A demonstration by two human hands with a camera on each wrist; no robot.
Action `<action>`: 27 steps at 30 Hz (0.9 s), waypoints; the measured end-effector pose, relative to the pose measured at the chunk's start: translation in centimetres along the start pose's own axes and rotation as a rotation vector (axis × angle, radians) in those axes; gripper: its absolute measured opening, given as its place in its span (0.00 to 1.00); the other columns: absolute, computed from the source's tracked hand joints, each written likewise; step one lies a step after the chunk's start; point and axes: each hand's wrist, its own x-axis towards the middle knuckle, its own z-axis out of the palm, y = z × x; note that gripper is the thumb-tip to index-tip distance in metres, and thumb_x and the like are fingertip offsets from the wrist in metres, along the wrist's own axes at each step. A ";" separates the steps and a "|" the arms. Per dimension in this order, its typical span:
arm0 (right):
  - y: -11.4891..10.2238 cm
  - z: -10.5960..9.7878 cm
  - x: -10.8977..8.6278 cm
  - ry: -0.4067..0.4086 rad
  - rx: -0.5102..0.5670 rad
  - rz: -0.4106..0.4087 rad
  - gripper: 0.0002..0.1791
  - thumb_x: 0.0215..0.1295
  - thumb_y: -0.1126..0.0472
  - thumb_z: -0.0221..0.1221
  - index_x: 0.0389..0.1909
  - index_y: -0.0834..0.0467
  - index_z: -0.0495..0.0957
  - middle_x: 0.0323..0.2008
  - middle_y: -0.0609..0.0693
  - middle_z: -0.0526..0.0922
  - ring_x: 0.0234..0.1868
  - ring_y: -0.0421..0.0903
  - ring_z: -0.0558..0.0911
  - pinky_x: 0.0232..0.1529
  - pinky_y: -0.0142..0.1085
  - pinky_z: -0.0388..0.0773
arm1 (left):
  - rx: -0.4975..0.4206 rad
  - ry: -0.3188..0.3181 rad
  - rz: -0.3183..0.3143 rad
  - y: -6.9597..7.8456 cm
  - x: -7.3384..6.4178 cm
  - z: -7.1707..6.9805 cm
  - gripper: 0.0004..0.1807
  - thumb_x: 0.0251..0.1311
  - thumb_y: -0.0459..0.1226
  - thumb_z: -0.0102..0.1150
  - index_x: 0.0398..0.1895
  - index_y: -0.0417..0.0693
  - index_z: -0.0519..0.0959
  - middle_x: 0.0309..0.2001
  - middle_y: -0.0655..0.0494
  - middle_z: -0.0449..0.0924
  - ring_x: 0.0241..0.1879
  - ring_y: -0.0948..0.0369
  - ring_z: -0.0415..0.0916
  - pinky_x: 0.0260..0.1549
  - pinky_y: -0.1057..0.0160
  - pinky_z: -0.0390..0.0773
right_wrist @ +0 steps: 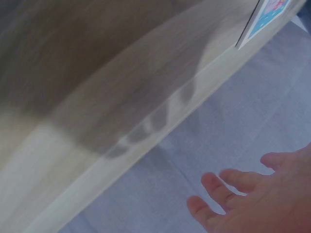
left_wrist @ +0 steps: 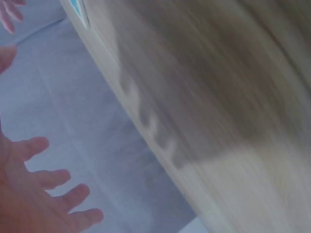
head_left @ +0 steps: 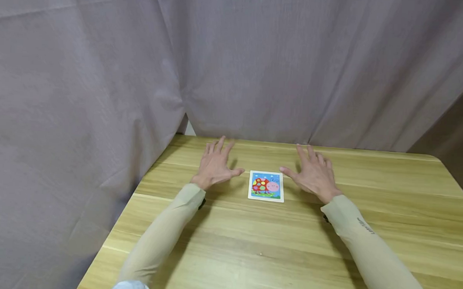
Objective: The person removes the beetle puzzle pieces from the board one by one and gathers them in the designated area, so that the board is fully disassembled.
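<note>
"Where's the ladybug card [head_left: 266,186]?"
"Flat on the worktop [head_left: 261,259], nearer the far edge, well apart from both side edges."
"And the hands?"
"Left hand [head_left: 216,165] and right hand [head_left: 313,176] hover either side, fingers spread."

Printed on the right sleeve [head_left: 382,261] near the cuff [head_left: 338,209], toward the right edge of the tabletop [head_left: 426,242]: small dark lettering [head_left: 365,226]. Too tiny and slanted to read.

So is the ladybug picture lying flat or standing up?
Lying flat: the ladybug picture rests on the wooden table, its printed side facing up.
</note>
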 end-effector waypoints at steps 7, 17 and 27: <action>-0.9 0.5 -0.1 -0.066 0.015 -0.011 0.58 0.74 0.18 0.45 0.90 0.54 0.47 0.82 0.75 0.60 0.79 0.78 0.60 0.77 0.79 0.53 | -0.079 -0.046 0.007 1.2 0.1 0.2 0.57 0.55 0.69 0.71 0.84 0.54 0.66 0.85 0.42 0.62 0.83 0.39 0.62 0.84 0.34 0.64; -1.1 1.5 -0.5 -0.089 0.096 -0.078 0.32 0.81 0.45 0.61 0.75 0.61 0.74 0.69 0.68 0.77 0.70 0.69 0.73 0.69 0.69 0.67 | -0.051 -0.167 0.061 3.6 -0.2 1.4 0.56 0.54 0.70 0.74 0.83 0.57 0.68 0.83 0.49 0.66 0.82 0.45 0.65 0.81 0.42 0.71; -1.9 2.2 0.6 -0.104 0.148 -0.150 0.15 0.74 0.61 0.67 0.56 0.65 0.86 0.51 0.65 0.86 0.57 0.64 0.80 0.59 0.64 0.78 | 0.018 -0.227 0.128 6.0 0.5 2.0 0.55 0.56 0.70 0.73 0.83 0.60 0.68 0.81 0.54 0.71 0.80 0.50 0.68 0.78 0.46 0.76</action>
